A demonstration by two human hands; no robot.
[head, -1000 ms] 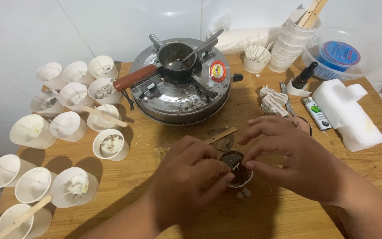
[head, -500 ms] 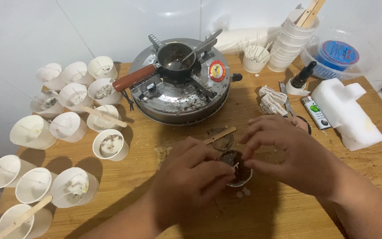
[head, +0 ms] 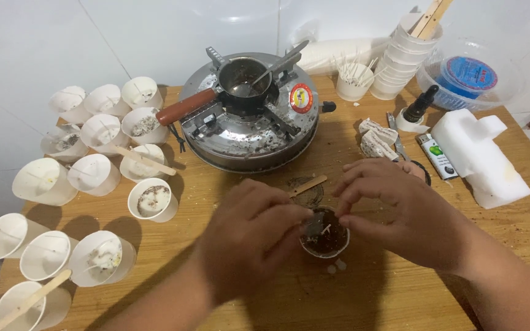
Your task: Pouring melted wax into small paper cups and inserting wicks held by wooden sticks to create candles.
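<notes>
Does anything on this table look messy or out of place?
Yes. Dark crumbs and stains spot the wooden table around the small cup both hands work over, and the burner is speckled with residue. Several white cups at left lie tipped over.

Wooden table, white tiled wall

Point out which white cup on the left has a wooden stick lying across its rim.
The white cup in the middle cluster; a flat wooden stick lies across it.
</notes>
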